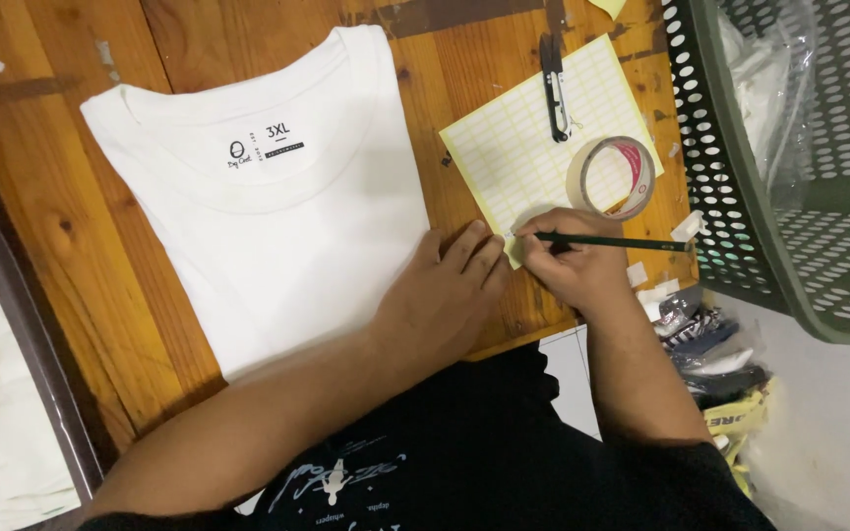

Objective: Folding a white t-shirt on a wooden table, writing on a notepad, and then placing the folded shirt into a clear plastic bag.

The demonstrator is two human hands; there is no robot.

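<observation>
Pencil [622, 242] pinched in right hand [577, 261] fingers; left hand [445, 295] fingers extended, pressing label sheet [523, 147].

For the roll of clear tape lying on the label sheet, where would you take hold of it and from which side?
Grip the roll of clear adhesive tape across its outer rim, coming from above. It lies flat on the pale yellow label sheet with its open core up, so a thumb in the core and fingers outside would pinch it. Its near side is crowded by the right hand holding the dark green pencil.
</observation>
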